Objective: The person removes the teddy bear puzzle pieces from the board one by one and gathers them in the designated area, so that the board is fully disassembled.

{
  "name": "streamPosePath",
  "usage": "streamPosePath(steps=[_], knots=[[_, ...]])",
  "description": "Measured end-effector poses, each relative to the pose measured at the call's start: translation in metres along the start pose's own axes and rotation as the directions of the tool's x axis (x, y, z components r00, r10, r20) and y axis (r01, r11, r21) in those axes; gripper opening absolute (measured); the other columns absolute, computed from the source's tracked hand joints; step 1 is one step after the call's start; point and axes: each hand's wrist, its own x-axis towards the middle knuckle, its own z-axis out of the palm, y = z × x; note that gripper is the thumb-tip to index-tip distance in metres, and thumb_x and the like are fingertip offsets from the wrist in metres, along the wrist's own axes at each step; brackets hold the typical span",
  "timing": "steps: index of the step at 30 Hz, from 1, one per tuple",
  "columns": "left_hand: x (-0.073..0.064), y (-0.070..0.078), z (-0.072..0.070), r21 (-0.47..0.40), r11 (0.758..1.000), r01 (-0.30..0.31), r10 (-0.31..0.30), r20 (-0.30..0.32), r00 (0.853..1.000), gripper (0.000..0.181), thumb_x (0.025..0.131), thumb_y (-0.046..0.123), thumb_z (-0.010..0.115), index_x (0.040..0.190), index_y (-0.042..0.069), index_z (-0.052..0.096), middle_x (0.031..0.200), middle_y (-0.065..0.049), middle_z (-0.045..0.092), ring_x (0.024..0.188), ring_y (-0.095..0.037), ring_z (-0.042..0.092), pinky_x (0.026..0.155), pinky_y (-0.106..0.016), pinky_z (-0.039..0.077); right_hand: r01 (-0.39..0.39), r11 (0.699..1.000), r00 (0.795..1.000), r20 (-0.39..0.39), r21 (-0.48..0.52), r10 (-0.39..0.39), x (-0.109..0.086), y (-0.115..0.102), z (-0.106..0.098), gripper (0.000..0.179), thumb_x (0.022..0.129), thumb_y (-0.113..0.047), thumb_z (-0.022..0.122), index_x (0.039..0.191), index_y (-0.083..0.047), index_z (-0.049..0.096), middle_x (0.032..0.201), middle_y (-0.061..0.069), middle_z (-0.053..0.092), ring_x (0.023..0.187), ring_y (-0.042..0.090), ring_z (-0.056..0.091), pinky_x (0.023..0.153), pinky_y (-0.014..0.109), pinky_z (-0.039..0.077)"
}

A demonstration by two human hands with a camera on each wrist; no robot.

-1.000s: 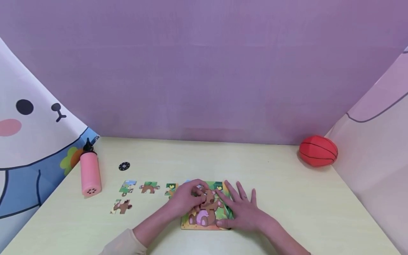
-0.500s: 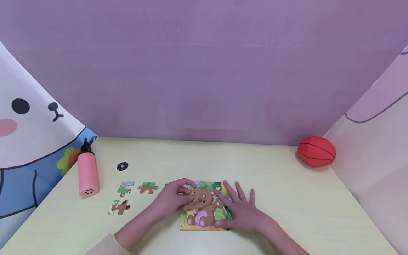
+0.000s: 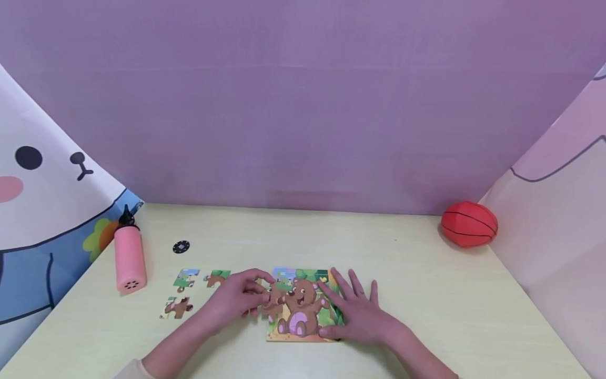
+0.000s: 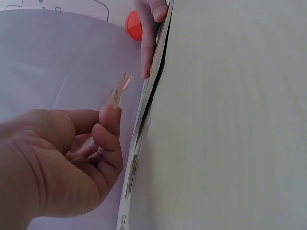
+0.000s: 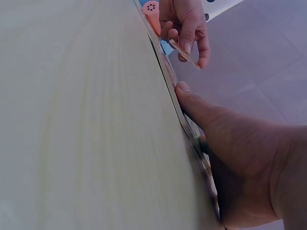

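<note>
My left hand [image 3: 232, 299] pinches a jigsaw piece [image 3: 273, 299] showing part of a brown bear, between thumb and fingertips. In the left wrist view the piece [image 4: 120, 91] stands tilted above the table, apart from the board. It overlaps the left edge of the bear puzzle [image 3: 299, 322] in the head view. Fingers spread, my right hand [image 3: 362, 313] rests on the puzzle's right side. From the right wrist, the thumb of the right hand [image 5: 244, 158] lies along the board's near edge.
Left of the puzzle lie loose jigsaw pieces: one green and blue [image 3: 187, 279], one with a brown arch [image 3: 216, 278], one mostly brown [image 3: 177, 307]. A black round chip [image 3: 181, 247] and a pink bottle [image 3: 130, 260] stand farther left. A red ball [image 3: 468, 224] sits back right.
My left hand has drawn leftward from over the puzzle's middle to its left edge, carrying the piece and uncovering the bear's face. The right hand has stayed in place.
</note>
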Motion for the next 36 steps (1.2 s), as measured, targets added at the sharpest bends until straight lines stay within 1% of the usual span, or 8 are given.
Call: streamPosePath(steps=[5, 9, 12, 16, 20, 29, 33, 36], knots=[[-0.008, -0.001, -0.007, -0.012, 0.999, 0.03, -0.03, -0.006, 1.0, 0.033, 0.092, 0.009, 0.072, 0.124, 0.01, 0.065, 0.094, -0.005, 0.074, 0.063, -0.022, 0.063, 0.049, -0.026, 0.047, 0.0, 1.0, 1.0, -0.003, -0.007, 0.0, 0.0, -0.001, 0.0, 0.096, 0.084, -0.078, 0.054, 0.162, -0.031, 0.023, 0.169, 0.008, 0.002, 0.149, 0.048, -0.005, 0.103, 0.081, -0.007], [-0.013, -0.003, -0.013, -0.019, 0.999, 0.033, -0.033, -0.003, 0.999, 0.035, 0.092, 0.008, 0.073, 0.126, 0.009, 0.065, 0.095, -0.006, 0.074, 0.063, -0.024, 0.063, 0.047, -0.024, 0.045, 0.0, 1.0, 1.0, -0.003, -0.002, 0.0, 0.0, -0.002, -0.001, 0.096, 0.084, -0.078, 0.054, 0.162, -0.031, 0.023, 0.169, 0.008, 0.001, 0.149, 0.049, -0.005, 0.103, 0.081, -0.007], [-0.017, -0.006, -0.018, -0.02, 0.999, 0.034, -0.034, -0.005, 0.999, 0.038, 0.091, 0.009, 0.074, 0.128, 0.009, 0.065, 0.096, -0.005, 0.074, 0.061, -0.024, 0.063, 0.045, -0.024, 0.044, 0.0, 1.0, 1.0, -0.003, -0.002, 0.0, -0.001, -0.002, -0.002, 0.096, 0.084, -0.077, 0.054, 0.162, -0.03, 0.023, 0.169, 0.008, 0.002, 0.149, 0.049, -0.005, 0.103, 0.081, -0.007], [-0.022, -0.011, -0.026, -0.029, 0.998, 0.058, -0.058, -0.01, 0.998, 0.038, 0.091, 0.009, 0.074, 0.128, 0.009, 0.066, 0.097, -0.006, 0.075, 0.06, -0.025, 0.062, 0.044, -0.024, 0.042, -0.001, 1.0, 1.0, -0.001, -0.007, 0.001, 0.0, -0.002, -0.002, 0.096, 0.084, -0.077, 0.054, 0.162, -0.03, 0.023, 0.169, 0.008, 0.002, 0.149, 0.049, -0.005, 0.103, 0.081, -0.007], [-0.026, -0.016, -0.033, -0.039, 0.995, 0.095, -0.096, -0.026, 0.995, 0.035, 0.092, 0.01, 0.074, 0.126, 0.01, 0.067, 0.098, -0.007, 0.074, 0.059, -0.025, 0.062, 0.044, -0.025, 0.041, -0.004, 1.0, 1.0, 0.002, -0.003, 0.004, -0.001, -0.002, -0.002, 0.096, 0.084, -0.078, 0.054, 0.162, -0.031, 0.023, 0.169, 0.007, 0.001, 0.149, 0.048, -0.006, 0.103, 0.081, -0.007], [-0.036, -0.028, -0.049, -0.029, 0.992, 0.126, -0.127, -0.067, 0.99, 0.039, 0.092, 0.01, 0.074, 0.129, 0.008, 0.064, 0.099, -0.008, 0.073, 0.062, -0.026, 0.062, 0.045, -0.025, 0.041, -0.003, 1.0, 1.0, 0.005, 0.006, 0.003, -0.001, -0.001, -0.002, 0.095, 0.084, -0.078, 0.054, 0.162, -0.032, 0.022, 0.169, 0.006, 0.0, 0.149, 0.048, -0.006, 0.103, 0.081, -0.008], [-0.039, -0.032, -0.057, -0.038, 0.988, 0.148, -0.15, -0.082, 0.985, 0.041, 0.092, 0.011, 0.073, 0.131, 0.008, 0.062, 0.096, -0.009, 0.07, 0.063, -0.025, 0.061, 0.046, -0.026, 0.041, 0.001, 1.0, 1.0, 0.004, 0.004, -0.001, -0.001, 0.0, -0.001, 0.096, 0.084, -0.078, 0.053, 0.162, -0.032, 0.022, 0.169, 0.007, 0.0, 0.149, 0.048, -0.006, 0.103, 0.081, -0.008], [-0.042, -0.035, -0.062, -0.027, 0.988, 0.15, -0.151, -0.083, 0.985, 0.041, 0.094, 0.015, 0.073, 0.133, 0.008, 0.061, 0.092, -0.01, 0.067, 0.063, -0.023, 0.06, 0.046, -0.026, 0.041, 0.004, 1.0, 1.0, 0.004, 0.0, -0.004, 0.0, -0.001, -0.001, 0.096, 0.084, -0.079, 0.053, 0.162, -0.031, 0.022, 0.169, 0.007, 0.0, 0.149, 0.048, -0.006, 0.103, 0.081, -0.008]])
